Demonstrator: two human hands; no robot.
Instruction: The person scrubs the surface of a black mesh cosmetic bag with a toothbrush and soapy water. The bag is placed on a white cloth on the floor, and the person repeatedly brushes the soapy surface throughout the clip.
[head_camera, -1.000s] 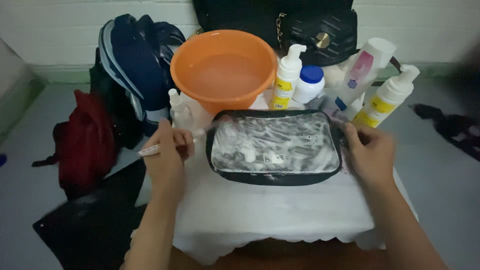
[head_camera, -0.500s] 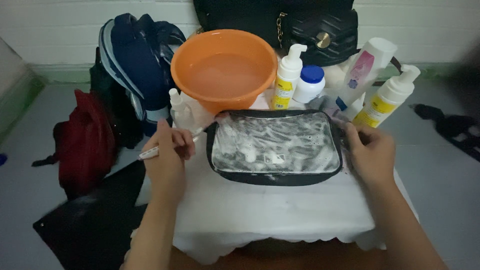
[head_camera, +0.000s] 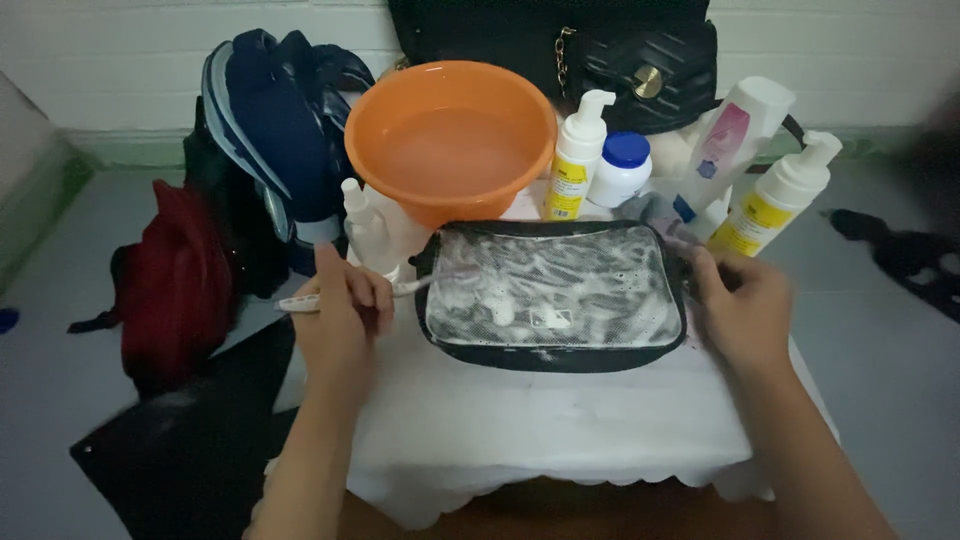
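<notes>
A black pouch (head_camera: 556, 296) covered in white foam lies flat on a small table under a white cloth (head_camera: 520, 430). My left hand (head_camera: 342, 318) grips a thin white brush (head_camera: 300, 302), and its head touches the pouch's upper left corner. My right hand (head_camera: 740, 305) holds the right edge of the pouch. An orange basin (head_camera: 450, 140) with water stands just behind the pouch.
Behind the pouch are a white pump bottle with a yellow label (head_camera: 574, 156), a blue-capped jar (head_camera: 622, 168), a pink-marked white bottle (head_camera: 735, 140), another pump bottle (head_camera: 775, 195) and a small clear spray bottle (head_camera: 362, 226). A black quilted handbag (head_camera: 620, 50) sits at the back. Blue backpack (head_camera: 285, 140) and red bag (head_camera: 175, 280) lie left.
My left hand has shifted slightly, moving the brush head along the pouch's upper left corner. My right hand stays on the pouch's right edge.
</notes>
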